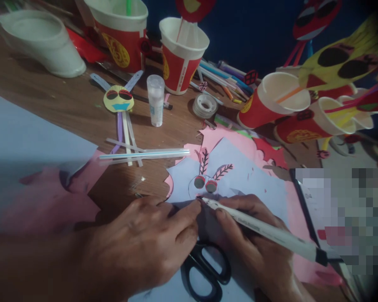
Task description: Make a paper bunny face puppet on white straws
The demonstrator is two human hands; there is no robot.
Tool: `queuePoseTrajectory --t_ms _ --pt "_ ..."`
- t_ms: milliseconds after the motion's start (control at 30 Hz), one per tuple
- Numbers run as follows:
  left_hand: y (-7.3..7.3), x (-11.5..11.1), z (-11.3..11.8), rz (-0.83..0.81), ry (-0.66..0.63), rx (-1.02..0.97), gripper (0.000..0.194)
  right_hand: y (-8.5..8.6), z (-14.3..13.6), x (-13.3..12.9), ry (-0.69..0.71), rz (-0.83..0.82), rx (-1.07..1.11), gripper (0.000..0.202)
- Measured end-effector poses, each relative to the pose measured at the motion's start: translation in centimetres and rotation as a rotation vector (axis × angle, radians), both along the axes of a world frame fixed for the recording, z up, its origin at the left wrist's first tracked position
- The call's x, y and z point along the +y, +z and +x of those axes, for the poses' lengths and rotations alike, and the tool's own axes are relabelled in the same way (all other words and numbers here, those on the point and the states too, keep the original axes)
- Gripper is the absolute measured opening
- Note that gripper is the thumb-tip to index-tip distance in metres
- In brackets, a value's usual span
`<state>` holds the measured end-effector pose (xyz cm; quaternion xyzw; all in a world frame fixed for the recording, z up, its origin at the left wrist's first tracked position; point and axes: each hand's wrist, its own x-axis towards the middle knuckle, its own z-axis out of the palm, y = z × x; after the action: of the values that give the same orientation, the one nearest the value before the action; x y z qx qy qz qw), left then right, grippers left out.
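L hand bare, w/ rounded knuckles behind the fingers; behind those, a broad back & thick bare forearm, blurry. R hand also bare, stubby thumb below index finger; fine detail too dim.

Brown tabletop under pink paper, cups, tape roll

You are at a wooden craft table; whether it stands in a home or a classroom, you cannot tell. Cut pink paper, a white marker, black-handled scissors, a tape roll, piled pens and paper cups with paper faces on straws show it.
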<state>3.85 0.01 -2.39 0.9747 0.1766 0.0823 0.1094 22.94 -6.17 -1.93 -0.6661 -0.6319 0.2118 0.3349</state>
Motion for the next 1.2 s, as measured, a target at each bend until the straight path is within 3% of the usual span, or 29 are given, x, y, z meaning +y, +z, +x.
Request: queuePoseTrajectory --t_ms 1200 --pt "0.06 0.26 0.07 -0.023 -0.04 -0.022 0.029 0.29 0.32 -0.2 -0.039 -0.026 -0.028 0.002"
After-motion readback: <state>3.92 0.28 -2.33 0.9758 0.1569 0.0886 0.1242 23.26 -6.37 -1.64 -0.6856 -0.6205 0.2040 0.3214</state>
